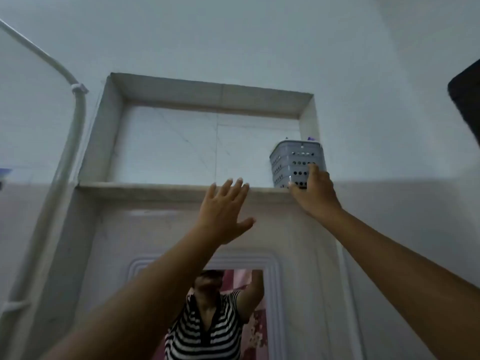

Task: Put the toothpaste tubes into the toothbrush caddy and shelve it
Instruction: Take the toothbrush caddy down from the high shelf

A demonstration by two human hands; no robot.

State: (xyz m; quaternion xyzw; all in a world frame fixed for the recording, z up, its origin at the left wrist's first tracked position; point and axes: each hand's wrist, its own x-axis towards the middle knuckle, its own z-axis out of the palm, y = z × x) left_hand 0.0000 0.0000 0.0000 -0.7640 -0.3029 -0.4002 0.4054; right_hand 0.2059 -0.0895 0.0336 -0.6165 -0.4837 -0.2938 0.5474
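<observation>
A grey perforated toothbrush caddy (291, 159) stands upright at the right end of a high wall niche, on its stone ledge (145, 187). My right hand (315, 194) reaches up and holds the caddy's lower front, thumb and forefinger on it. A purple tip (311, 138) pokes above the caddy's rim; the tubes inside are otherwise hidden. My left hand (224, 207) is raised just below the ledge, fingers spread, holding nothing.
The niche's right wall (309, 113) sits close against the caddy. A white pipe (75, 120) runs down the wall at left. Below is a framed mirror (270, 266) reflecting a person in a striped shirt. A dark object (466, 100) hangs at the right edge.
</observation>
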